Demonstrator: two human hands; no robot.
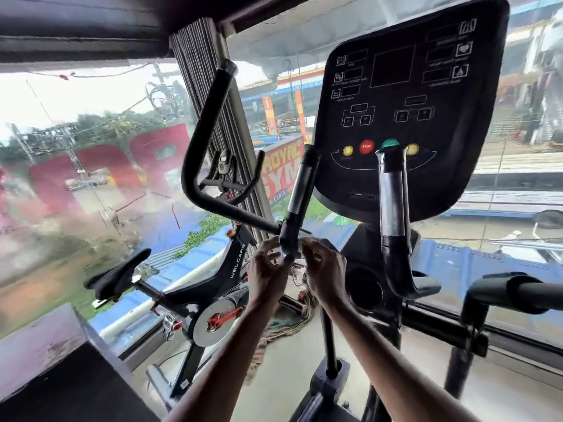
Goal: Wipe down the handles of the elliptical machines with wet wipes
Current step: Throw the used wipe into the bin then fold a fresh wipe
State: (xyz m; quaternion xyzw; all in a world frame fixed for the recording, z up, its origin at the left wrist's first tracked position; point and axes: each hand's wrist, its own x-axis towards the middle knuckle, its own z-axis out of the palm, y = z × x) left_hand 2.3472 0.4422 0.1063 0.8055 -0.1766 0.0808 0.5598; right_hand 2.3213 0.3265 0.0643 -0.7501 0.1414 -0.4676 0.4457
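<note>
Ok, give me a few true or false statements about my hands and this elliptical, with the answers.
1. The left hand and the right hand are both up at the lower bend of the left inner handle. True.
2. The console display is lit up. False: it is dark.
3. The console has a red stop button. True.
4. The spin bike stands to the right of the elliptical. False: it is on the left, by the window.
5. One hand grips the right inner handle. False: no hand is on it.
</note>
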